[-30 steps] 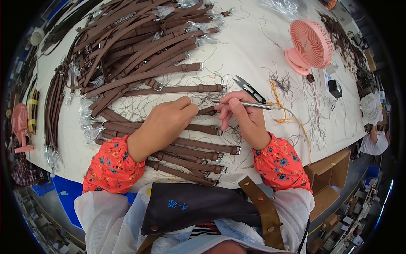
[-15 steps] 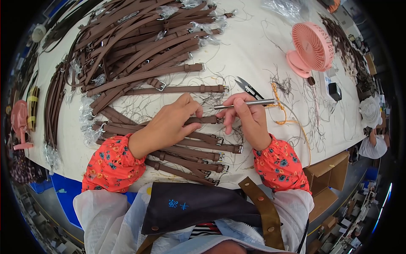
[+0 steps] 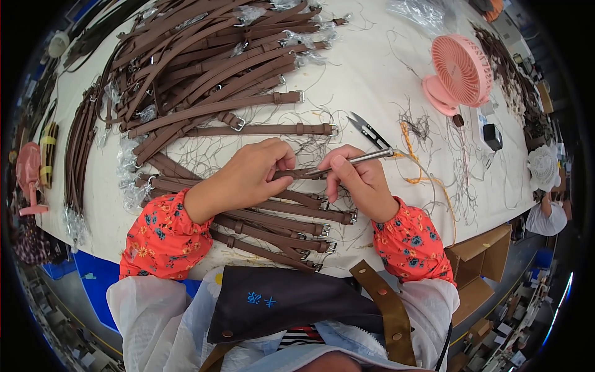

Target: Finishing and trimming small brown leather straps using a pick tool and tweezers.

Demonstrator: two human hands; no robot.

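Free room: bare white table (image 3: 365,68) between strap heap (image 3: 204,56) and pink fan (image 3: 462,74). Obstacles: thread snips (image 3: 367,130) and loose threads (image 3: 427,124) right of centre; row of straps (image 3: 273,223) along the near edge.

Red floral sleeve covers (image 3: 162,232) over white sleeves, dark apron (image 3: 291,304) with tan leather strap (image 3: 384,310).

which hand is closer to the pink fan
Right. The right hand, holding a thin metal tool, sits below-left of the pink fan; the left hand pinches a brown strap farther left.
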